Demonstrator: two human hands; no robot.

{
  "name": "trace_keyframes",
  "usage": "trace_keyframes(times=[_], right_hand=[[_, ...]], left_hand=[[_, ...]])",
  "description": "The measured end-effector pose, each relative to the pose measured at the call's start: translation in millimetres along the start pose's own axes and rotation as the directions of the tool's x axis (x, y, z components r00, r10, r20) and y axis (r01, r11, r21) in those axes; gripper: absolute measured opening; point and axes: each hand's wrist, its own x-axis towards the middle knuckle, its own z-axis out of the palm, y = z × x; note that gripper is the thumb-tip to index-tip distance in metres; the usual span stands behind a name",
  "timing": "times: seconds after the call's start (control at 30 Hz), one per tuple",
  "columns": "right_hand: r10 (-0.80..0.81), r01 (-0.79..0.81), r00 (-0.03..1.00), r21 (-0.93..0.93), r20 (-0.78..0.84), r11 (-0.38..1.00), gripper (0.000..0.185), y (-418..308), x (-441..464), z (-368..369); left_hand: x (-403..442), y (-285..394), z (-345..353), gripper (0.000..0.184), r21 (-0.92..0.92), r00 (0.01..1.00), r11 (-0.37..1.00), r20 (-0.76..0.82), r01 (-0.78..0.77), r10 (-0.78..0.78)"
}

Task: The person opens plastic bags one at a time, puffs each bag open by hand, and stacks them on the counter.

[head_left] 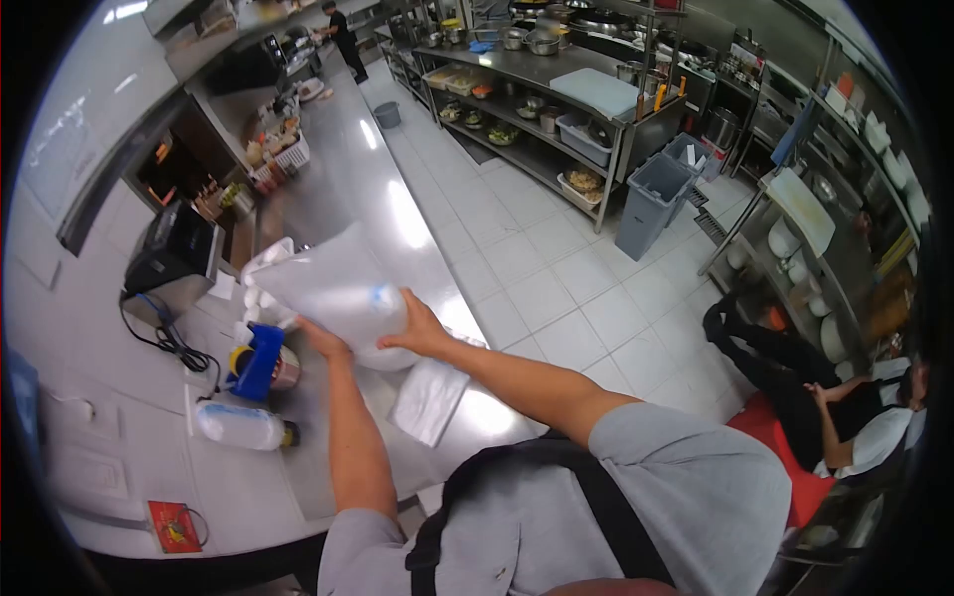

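Observation:
A large translucent plastic bag (333,268) with a white bundle bearing a blue mark inside is held up over the steel counter (368,189). My right hand (422,326) grips its near right side, thumb and fingers spread around the bundle. At the lower left side, my left hand (326,341) holds the bag, its fingertips partly hidden. Just below my right forearm lies a folded stack of white plastic or cloth (427,400). Close to my left wrist stands a blue tape dispenser (261,363). A wrapped white roll or bottle (238,425) lies nearby.
A black printer-like machine (174,248) with a loose cable sits left, and a red packet (174,526) lies near the front edge. Grey bins (651,199) stand across the aisle by a steel shelf table (517,65). One person (855,427) sits at right; another (341,42) stands far back.

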Motion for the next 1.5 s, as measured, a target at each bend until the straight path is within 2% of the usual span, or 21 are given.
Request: trace_keyframes(times=[0.07,0.1,0.17,0.2,0.23,0.3,0.37,0.4,0.47,0.53,0.6,0.73,0.83,0.9,0.93,1.1,1.13,1.23,1.3,1.37,1.5], right_hand=[[-0.129,0.102,0.984,-0.199,-0.126,0.975,0.096,41,-10,27],[-0.126,0.081,0.980,-0.273,-0.153,0.959,0.097,56,-14,38],[-0.169,0.113,0.968,-0.280,-0.185,0.953,0.099,51,-22,41],[-0.157,0.106,0.977,-0.305,-0.147,0.946,0.098,35,-26,38],[-0.181,0.118,0.972,-0.353,-0.152,0.928,0.105,32,-35,43],[-0.152,0.130,0.988,-0.342,-0.037,0.931,0.105,-1,-57,41],[-0.199,0.231,0.972,-0.366,0.123,0.901,0.104,-13,-85,31],[-0.273,0.337,0.928,-0.253,0.255,0.907,0.101,-12,-94,21],[-0.203,0.282,0.770,-0.037,0.605,0.959,0.076,-13,-77,-18],[0.066,-0.015,0.886,-0.113,0.460,0.993,0.078,-8,-51,-41],[0.051,-0.009,0.954,-0.140,0.297,0.990,0.095,-12,-6,-60],[-0.069,0.053,0.932,0.055,0.355,0.997,0.104,-43,58,-47],[-0.074,-0.038,0.874,0.218,0.480,0.975,0.092,-30,87,-15],[-0.099,0.015,0.843,0.161,0.529,0.987,0.063,-9,85,9],[-0.016,-0.108,0.838,0.193,0.546,0.975,0.056,-8,80,13],[0.079,-0.329,0.775,0.294,0.628,0.897,0.082,-1,77,13],[0.052,-0.300,0.759,0.277,0.649,0.913,0.083,-5,80,7],[-0.073,-0.194,0.769,0.340,0.635,0.920,0.085,-19,104,-8],[-0.164,-0.121,0.868,0.518,0.469,0.847,0.088,-20,109,-13],[-0.163,-0.128,0.843,0.486,0.512,0.864,0.083,-50,115,-20],[-0.114,-0.132,0.795,0.353,0.596,0.926,0.068,-63,120,-13]], left_hand=[[9,-27,-12,0.060,-0.007,0.996,0.997,0.041,0.074,-0.074],[12,-38,-23,0.060,0.241,0.996,0.970,0.085,-0.002,-0.019],[5,-45,-43,0.059,0.700,0.974,0.678,0.139,-0.225,0.179],[-13,-33,-41,0.059,0.677,0.960,0.686,0.120,-0.266,0.253],[-51,11,-18,0.065,0.346,0.981,0.918,0.059,-0.194,0.185],[-117,47,2,0.065,0.050,0.932,0.933,0.094,-0.356,0.351],[-138,68,2,0.063,0.376,0.844,0.756,0.269,-0.536,0.464],[-144,76,-2,0.062,0.484,0.864,0.716,0.302,-0.503,0.404],[-137,97,-17,0.059,0.642,0.930,0.675,0.294,-0.364,0.222],[-127,119,-33,0.047,0.590,0.961,0.776,0.269,-0.223,0.072],[-111,124,-55,0.045,0.482,0.955,0.862,0.298,-0.153,0.003],[-89,111,-65,0.046,0.234,0.954,0.965,0.295,-0.121,0.048],[-91,91,-55,0.051,0.550,0.864,0.686,0.145,-0.476,0.483],[-103,74,-50,0.054,0.443,0.971,0.879,-0.066,-0.178,0.230],[-98,57,-57,0.054,0.364,0.967,0.905,-0.039,-0.219,0.250],[-98,44,-60,0.055,0.239,0.976,0.947,0.090,-0.215,0.199],[-100,50,-62,0.060,0.278,0.989,0.952,0.109,-0.127,0.100],[-95,73,-79,0.072,0.534,0.972,0.816,0.186,-0.221,0.142],[-88,118,-52,0.083,0.323,0.926,0.874,0.226,-0.364,0.302],[-86,159,-21,0.094,0.103,0.863,0.868,0.215,-0.486,0.457],[-78,158,-4,0.079,0.337,0.900,0.837,0.227,-0.431,0.372]])
